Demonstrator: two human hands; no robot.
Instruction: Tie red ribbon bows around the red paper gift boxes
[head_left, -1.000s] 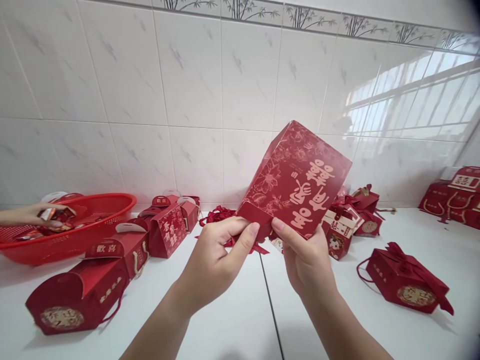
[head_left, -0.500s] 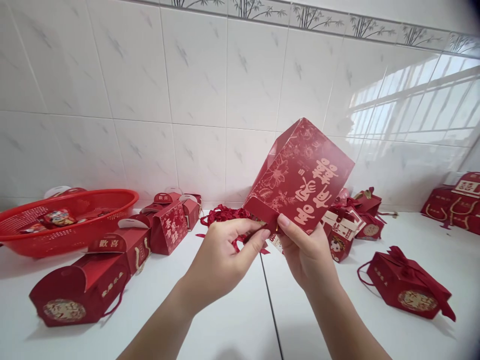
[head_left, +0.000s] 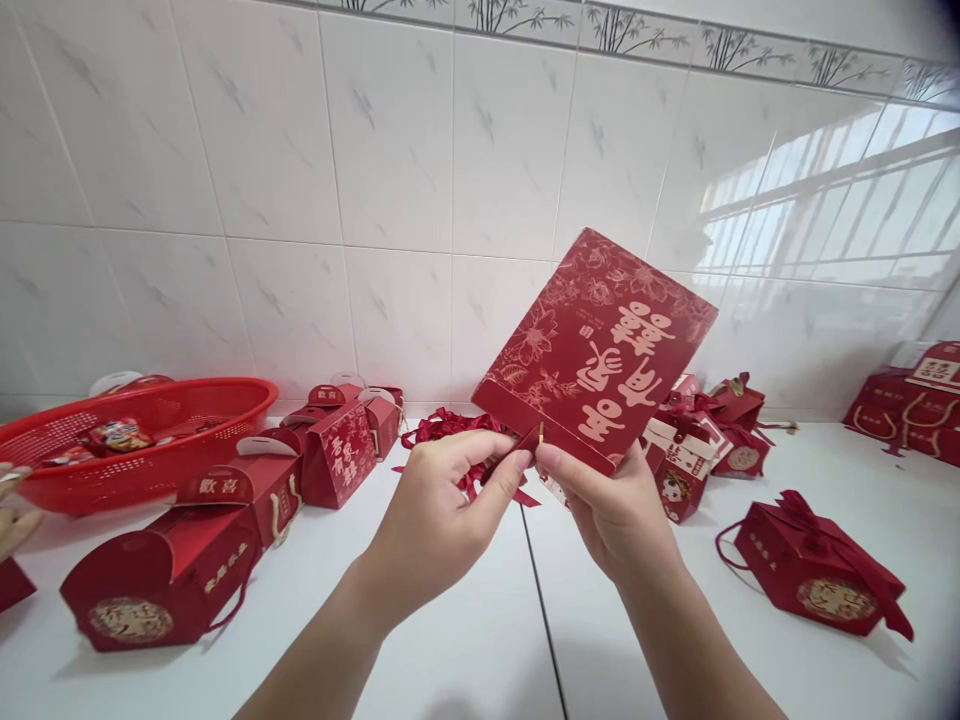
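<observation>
My right hand (head_left: 619, 510) grips a red gift box (head_left: 592, 340) by its lower edge, thumb on the face printed with pale gold characters and flowers. The box is tilted in the air, above the counter. At its lower rim my left hand (head_left: 450, 510) is closed, thumb and fingers pinching a dark red strip (head_left: 529, 440); whether that is ribbon or part of the box I cannot tell. A small gold-coloured bit shows beside the strip. Behind my hands lies a heap of dark red ribbons (head_left: 450, 425), partly hidden.
A red plastic basket (head_left: 240, 400) holding wrapped packets stands left, behind red boxes (head_left: 169, 575). At the left edge another person's hand (head_left: 11, 525) is by a red box corner. On the right are a ribbon-tied box (head_left: 817, 570), more boxes (head_left: 679, 460) and red bags (head_left: 911, 410).
The held box has turned so its printed face shows more squarely, its side now hidden. The rim flap lies flatter against the box. Another person's hand has appeared at the left edge.
</observation>
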